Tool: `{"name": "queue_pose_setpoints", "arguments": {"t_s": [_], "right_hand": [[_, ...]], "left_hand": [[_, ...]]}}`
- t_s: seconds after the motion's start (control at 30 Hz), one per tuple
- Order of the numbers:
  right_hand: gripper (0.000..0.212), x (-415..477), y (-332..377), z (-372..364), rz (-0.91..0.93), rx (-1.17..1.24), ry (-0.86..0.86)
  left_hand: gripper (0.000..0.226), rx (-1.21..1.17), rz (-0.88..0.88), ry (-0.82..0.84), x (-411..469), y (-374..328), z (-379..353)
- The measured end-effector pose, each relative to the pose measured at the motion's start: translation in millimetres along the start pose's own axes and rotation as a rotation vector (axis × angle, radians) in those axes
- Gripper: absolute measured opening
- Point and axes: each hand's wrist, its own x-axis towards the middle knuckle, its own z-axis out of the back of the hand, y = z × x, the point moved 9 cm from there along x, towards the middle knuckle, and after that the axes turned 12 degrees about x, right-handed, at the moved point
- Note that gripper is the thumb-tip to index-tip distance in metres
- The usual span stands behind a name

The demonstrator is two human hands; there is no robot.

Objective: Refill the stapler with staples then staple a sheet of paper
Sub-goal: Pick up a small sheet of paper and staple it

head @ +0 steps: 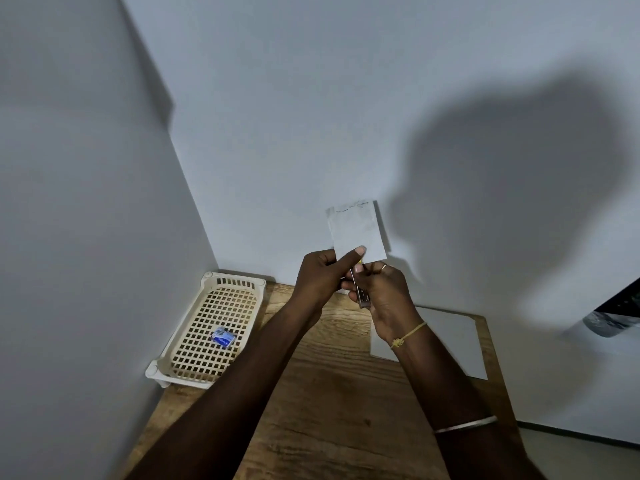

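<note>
The task looks close to its end. The left hand (323,271) pinches a small piece of paper (356,230) by its lower edge, thumb on the front, and holds it upright above the far end of the bench (332,393). Along the paper's top edge runs a row of short dark marks, which are probably staples already driven in, though they are too small to be certain. The right hand (381,292) is closed around a small metal stapler (362,294), held just below the paper and touching the left hand's fingers; the stapler's mouth is hidden between the two hands, so whether it bites the paper at this moment cannot be told.

The box of staples (223,336) lies in the cream plastic basket (194,362) at the left of the bench, well apart from the hands, which suggests that the refill is finished. A larger white sheet (446,341) lies flat on the bench beside the right wrist. What may be left is another staple at the lower edge, then setting the stapler and paper down.
</note>
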Motion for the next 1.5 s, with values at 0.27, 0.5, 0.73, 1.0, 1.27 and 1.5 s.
{"name": "queue_pose_setpoints", "arguments": {"t_s": [0.27, 0.5, 0.73, 1.0, 1.27, 1.5], "right_hand": [[0.017, -2.5, 4.4, -2.3, 0.024, 0.042, 0.083], [0.022, -4.6, 7.2, -2.1, 0.071, 0.019, 0.07], [0.031, -2.5, 10.8, 1.2, 0.103, -0.011, 0.038], [0.04, -1.6, 17.7, 9.2, 0.239, -0.146, -0.052], [0.013, -11.3, 25.5, 15.1, 0.461, -0.427, -0.165], [0.014, -20.3, 28.8, 13.4, 0.568, -0.426, -0.202]], "left_hand": [[0.044, -0.134, 0.073, 0.002, 3.0, 3.4, 0.5], [0.043, -0.108, 0.044, -0.008, 5.4, 4.8, 3.6], [0.033, -0.029, -0.021, -0.088, 5.4, -3.6, 11.3], [0.042, 0.104, -0.097, -0.184, 6.0, -8.3, 17.1], [0.045, 0.066, -0.083, -0.19, 7.7, -0.3, 15.9], [0.045, 0.138, -0.112, -0.23, 6.5, -3.2, 13.8]]}}
